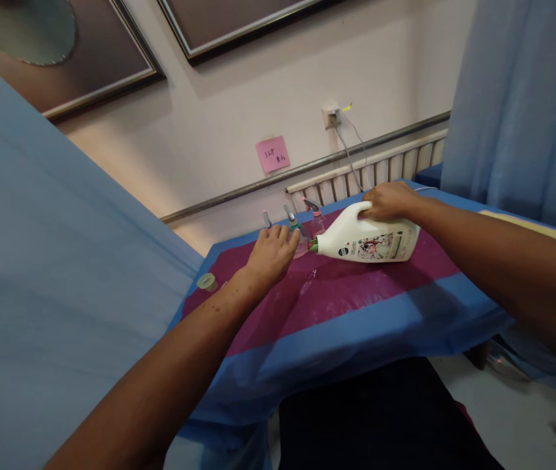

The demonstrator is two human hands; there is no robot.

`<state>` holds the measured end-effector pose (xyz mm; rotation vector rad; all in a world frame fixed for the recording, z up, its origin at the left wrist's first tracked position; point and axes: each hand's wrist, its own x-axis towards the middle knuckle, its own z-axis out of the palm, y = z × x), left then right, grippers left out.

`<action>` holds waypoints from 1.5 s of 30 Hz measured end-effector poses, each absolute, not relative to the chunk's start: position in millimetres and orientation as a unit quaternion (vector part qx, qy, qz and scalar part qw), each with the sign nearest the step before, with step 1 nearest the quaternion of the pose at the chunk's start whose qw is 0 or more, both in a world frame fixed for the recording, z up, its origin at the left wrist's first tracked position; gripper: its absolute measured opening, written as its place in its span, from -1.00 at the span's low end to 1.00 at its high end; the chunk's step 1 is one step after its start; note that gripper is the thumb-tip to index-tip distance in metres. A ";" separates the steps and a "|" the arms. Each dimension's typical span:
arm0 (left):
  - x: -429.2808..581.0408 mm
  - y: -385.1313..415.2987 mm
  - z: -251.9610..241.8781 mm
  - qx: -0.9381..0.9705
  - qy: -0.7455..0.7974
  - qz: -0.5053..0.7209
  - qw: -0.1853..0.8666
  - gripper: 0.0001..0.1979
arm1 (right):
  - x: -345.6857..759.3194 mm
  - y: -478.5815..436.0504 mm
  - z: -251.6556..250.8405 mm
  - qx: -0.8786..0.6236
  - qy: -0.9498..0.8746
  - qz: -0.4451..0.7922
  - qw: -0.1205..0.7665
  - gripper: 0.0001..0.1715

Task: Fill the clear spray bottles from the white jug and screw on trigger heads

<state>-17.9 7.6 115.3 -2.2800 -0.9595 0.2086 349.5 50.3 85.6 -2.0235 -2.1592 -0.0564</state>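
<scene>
My right hand (pixel 391 200) grips the handle of a white laundry detergent jug (pixel 380 241), tipped nearly onto its side above the table. Its green spout points left, towards my left hand (pixel 274 254). The fingers of that hand are curled on a clear, pinkish bottle (pixel 301 249), close to the jug's mouth; most of this bottle is hidden. Just behind stand a spray bottle with a pink-and-grey trigger (pixel 313 207) and another with a grey-and-green spray head (pixel 291 217). A third spray head (pixel 266 219) shows beyond my left fingers.
A pale green cap (pixel 207 282) lies on the maroon mat (pixel 327 300) at the left. Blue cloth (pixel 356 333) covers the table. Blue curtains (pixel 62 228) hang on both sides. Behind are a radiator (pixel 390 171), a plugged socket (pixel 331 116) and a pink note (pixel 272 154).
</scene>
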 end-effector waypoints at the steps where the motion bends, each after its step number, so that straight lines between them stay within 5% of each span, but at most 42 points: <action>1: -17.9 8.0 115.2 -0.870 -0.364 0.079 0.324 -0.35 | 349.5 50.5 86.0 -0.681 -0.726 -0.017 0.090 -0.41; 45: -8.4 7.0 123.9 -0.870 -0.307 0.084 0.376 -0.49 | 350.7 53.8 86.8 -0.673 -0.735 -0.016 0.084 -0.43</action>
